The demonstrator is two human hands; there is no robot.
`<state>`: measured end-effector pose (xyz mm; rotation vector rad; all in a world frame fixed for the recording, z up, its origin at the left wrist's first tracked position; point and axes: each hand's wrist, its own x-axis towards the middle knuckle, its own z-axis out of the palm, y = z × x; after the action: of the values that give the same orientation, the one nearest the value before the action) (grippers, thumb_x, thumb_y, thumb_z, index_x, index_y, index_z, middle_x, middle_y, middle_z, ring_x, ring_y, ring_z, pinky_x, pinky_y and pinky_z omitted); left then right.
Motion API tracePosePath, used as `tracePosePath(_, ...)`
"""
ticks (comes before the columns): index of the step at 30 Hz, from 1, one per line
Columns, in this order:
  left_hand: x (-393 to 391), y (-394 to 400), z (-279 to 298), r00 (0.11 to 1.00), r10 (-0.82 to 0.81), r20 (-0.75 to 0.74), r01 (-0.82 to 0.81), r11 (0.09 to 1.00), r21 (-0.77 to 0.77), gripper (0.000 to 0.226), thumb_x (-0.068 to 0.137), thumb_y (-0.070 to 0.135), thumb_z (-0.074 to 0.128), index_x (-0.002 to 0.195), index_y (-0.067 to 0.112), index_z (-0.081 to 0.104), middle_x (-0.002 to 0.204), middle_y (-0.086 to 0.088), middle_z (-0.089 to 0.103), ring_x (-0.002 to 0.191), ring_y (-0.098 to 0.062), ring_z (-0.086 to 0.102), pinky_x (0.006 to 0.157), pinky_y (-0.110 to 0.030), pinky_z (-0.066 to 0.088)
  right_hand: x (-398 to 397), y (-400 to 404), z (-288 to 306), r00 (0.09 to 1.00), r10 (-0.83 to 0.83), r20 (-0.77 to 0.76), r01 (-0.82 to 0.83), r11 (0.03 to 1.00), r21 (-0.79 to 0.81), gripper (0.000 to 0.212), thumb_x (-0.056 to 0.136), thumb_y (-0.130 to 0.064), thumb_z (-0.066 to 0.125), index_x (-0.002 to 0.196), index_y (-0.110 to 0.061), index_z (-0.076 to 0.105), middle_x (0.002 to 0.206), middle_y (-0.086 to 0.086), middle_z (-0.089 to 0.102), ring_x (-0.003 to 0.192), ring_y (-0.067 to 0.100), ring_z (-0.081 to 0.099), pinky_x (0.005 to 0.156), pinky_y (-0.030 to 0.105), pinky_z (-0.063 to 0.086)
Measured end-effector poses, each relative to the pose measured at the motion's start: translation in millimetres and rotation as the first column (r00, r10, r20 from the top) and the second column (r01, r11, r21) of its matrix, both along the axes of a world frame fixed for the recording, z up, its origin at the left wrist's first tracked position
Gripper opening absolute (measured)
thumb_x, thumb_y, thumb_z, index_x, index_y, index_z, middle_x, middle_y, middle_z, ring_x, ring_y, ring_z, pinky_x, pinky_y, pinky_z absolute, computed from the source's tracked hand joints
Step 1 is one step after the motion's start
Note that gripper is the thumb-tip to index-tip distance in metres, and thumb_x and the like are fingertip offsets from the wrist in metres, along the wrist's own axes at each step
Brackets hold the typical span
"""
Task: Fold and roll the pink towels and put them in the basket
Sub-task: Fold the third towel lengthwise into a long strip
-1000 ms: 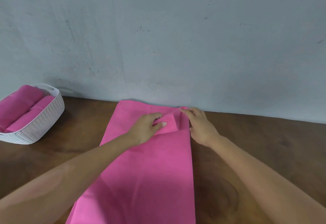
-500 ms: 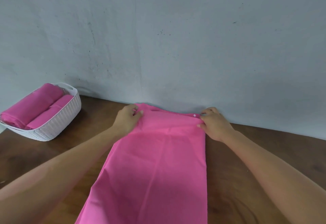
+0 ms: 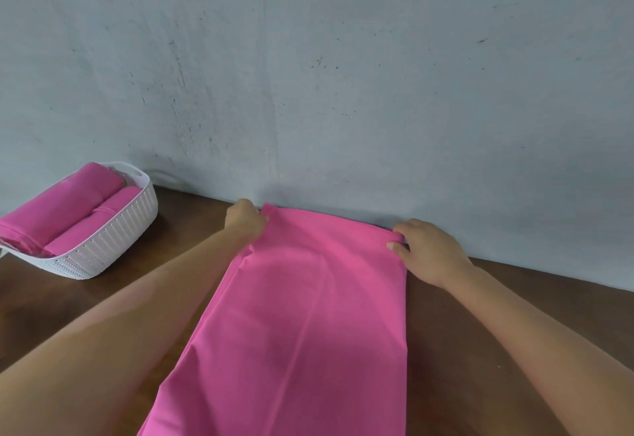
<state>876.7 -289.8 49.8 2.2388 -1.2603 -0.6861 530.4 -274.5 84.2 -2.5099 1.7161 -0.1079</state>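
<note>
Starting the roll looks to be the step in hand: the left hand [image 3: 245, 221] and right hand [image 3: 423, 250] each pinch a far corner of the long folded pink cloth towel [image 3: 308, 315], which lies flat on the brown wooden table [image 3: 480, 332] by the wall. Next the far edge likely needs turning evenly toward the person. The white ribbed plastic basket [image 3: 113, 243], well apart on the left, holds two rolled pink towels [image 3: 58, 209].
</note>
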Motion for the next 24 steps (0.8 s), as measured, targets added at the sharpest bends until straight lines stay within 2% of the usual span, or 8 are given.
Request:
tracePosePath(4, 3, -10, 9, 0.998, 0.021, -0.061, -0.017, 0.998, 0.067, 0.024, 0.082, 0.021, 0.077, 0.084, 0.001, 0.063, 0.080, -0.011, 0.062, 0.072, -0.026, 0.059, 0.060, -0.029, 0.045, -3, -2, -6, 0.999, 0.018, 0.045, -0.018, 1.000, 0.016, 0.019, 0.102, -0.036, 0.051, 0.100, -0.021, 0.062, 0.098, -0.003, 0.055, 0.098, 0.020, 0.055, 0.080, 0.036, 0.048)
tracePosePath(7, 5, -11, 14, 0.991, 0.030, -0.132, -0.022, 0.998, 0.061, 0.024, 0.075, 0.014, 0.080, 0.070, 0.005, 0.059, 0.069, -0.007, 0.057, 0.060, -0.020, 0.053, 0.049, -0.024, 0.038, -6, 1, -6, 0.999, 0.026, 0.018, -0.026, 0.999, 0.028, 0.016, 0.101, -0.036, 0.053, 0.094, -0.023, 0.058, 0.099, -0.004, 0.055, 0.097, 0.019, 0.055, 0.082, 0.037, 0.049)
tracePosePath(10, 6, -5, 20, 0.980, 0.018, -0.198, -0.010, 0.999, 0.041, 0.034, 0.073, 0.012, 0.080, 0.059, 0.009, 0.049, 0.062, -0.005, 0.049, 0.056, -0.018, 0.045, 0.048, -0.024, 0.032, -8, 9, -2, 0.999, 0.032, -0.029, -0.031, 0.999, 0.035, 0.017, 0.099, -0.040, 0.055, 0.092, -0.025, 0.052, 0.096, -0.006, 0.052, 0.091, 0.016, 0.051, 0.077, 0.033, 0.044)
tracePosePath(12, 9, 1, 24, 0.972, -0.003, -0.236, 0.009, 1.000, 0.021, 0.039, 0.072, 0.010, 0.079, 0.054, 0.012, 0.044, 0.057, -0.003, 0.042, 0.055, -0.018, 0.039, 0.049, -0.024, 0.029, -8, 17, 4, 0.998, 0.024, -0.054, -0.023, 1.000, 0.018, 0.020, 0.099, -0.043, 0.056, 0.093, -0.024, 0.055, 0.094, -0.006, 0.053, 0.089, 0.018, 0.052, 0.074, 0.032, 0.041)
tracePosePath(16, 16, 17, 28, 0.940, -0.158, -0.302, 0.159, 0.987, -0.022, 0.044, 0.072, 0.006, 0.078, 0.047, 0.014, 0.043, 0.049, 0.002, 0.034, 0.052, -0.017, 0.030, 0.055, -0.029, 0.024, -6, 40, 17, 0.994, 0.021, -0.104, -0.022, 1.000, -0.006, 0.023, 0.098, -0.042, 0.056, 0.085, -0.023, 0.053, 0.090, -0.002, 0.059, 0.084, 0.021, 0.055, 0.071, 0.033, 0.043)
tracePosePath(19, 18, 34, 26, 0.907, -0.303, -0.293, 0.283, 0.953, -0.112, 0.050, 0.078, 0.006, 0.076, 0.045, 0.017, 0.040, 0.049, 0.001, 0.028, 0.051, -0.016, 0.023, 0.051, -0.027, 0.018, -5, 62, 23, 0.987, 0.058, -0.150, -0.068, 0.996, -0.057, 0.020, 0.099, -0.040, 0.054, 0.087, -0.024, 0.055, 0.096, 0.000, 0.063, 0.091, 0.024, 0.061, 0.070, 0.034, 0.042)
tracePosePath(22, 21, 57, 26, 0.903, -0.340, -0.265, 0.286, 0.932, -0.220, 0.045, 0.079, 0.011, 0.079, 0.045, 0.016, 0.050, 0.053, -0.001, 0.041, 0.053, -0.016, 0.033, 0.052, -0.029, 0.027, -4, 85, 23, 0.983, 0.085, -0.165, -0.106, 0.987, -0.123, 0.021, 0.101, -0.037, 0.055, 0.094, -0.018, 0.063, 0.095, -0.001, 0.063, 0.090, 0.024, 0.062, 0.068, 0.033, 0.037)
tracePosePath(24, 25, 74, 28, 0.899, -0.348, -0.265, 0.270, 0.918, -0.290, 0.035, 0.080, 0.014, 0.081, 0.050, 0.015, 0.062, 0.058, -0.001, 0.057, 0.058, -0.013, 0.049, 0.058, -0.030, 0.040, -5, 101, 22, 0.982, 0.098, -0.160, -0.128, 0.975, -0.184, 0.018, 0.094, -0.032, 0.069, 0.086, -0.016, 0.067, 0.083, 0.000, 0.063, 0.078, 0.024, 0.063, 0.061, 0.032, 0.039)
